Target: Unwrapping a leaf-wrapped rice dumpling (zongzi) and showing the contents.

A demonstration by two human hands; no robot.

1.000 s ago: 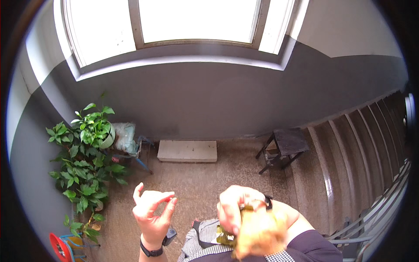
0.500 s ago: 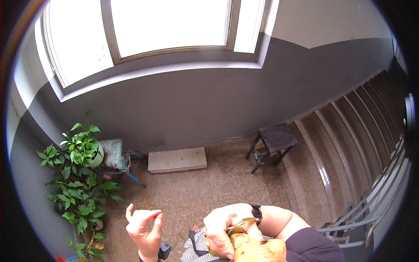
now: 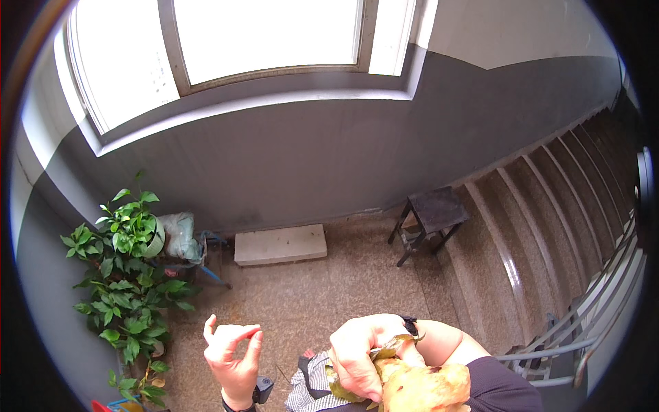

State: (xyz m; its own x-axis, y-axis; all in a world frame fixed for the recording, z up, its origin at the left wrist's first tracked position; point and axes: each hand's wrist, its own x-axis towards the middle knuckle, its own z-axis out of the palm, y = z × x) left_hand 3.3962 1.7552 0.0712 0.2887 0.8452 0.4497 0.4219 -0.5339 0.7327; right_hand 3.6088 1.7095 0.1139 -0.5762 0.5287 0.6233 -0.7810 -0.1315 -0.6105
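Observation:
My left hand (image 3: 233,357) is raised at the lower left, its thumb and forefinger pinched together at the tips; anything between them is too small to make out. A dark band with a small grey device (image 3: 262,389) sits at that wrist. At lower centre my right hand (image 3: 364,350), bent inward at the wrist, grips a lumpy yellow-brown thing (image 3: 427,390) with olive-green, leaf-like strips (image 3: 392,347) around its near end. Its kind is unclear, and the lower edge cuts it off. Beneath the hand shows black-and-white striped cloth (image 3: 312,390).
Leafy potted plants (image 3: 130,295) fill the left side beside a wrapped bundle (image 3: 182,237) on blue legs. A pale slab (image 3: 280,245) lies along the wall. A dark stool (image 3: 436,209) stands by the stairs (image 3: 528,206), with a metal railing (image 3: 563,351) at right.
Both hands have shifted slightly to the right in view, the yellow-brown thing with the right one. My left thumb and forefinger stay pinched. The room has moved slightly up in view.

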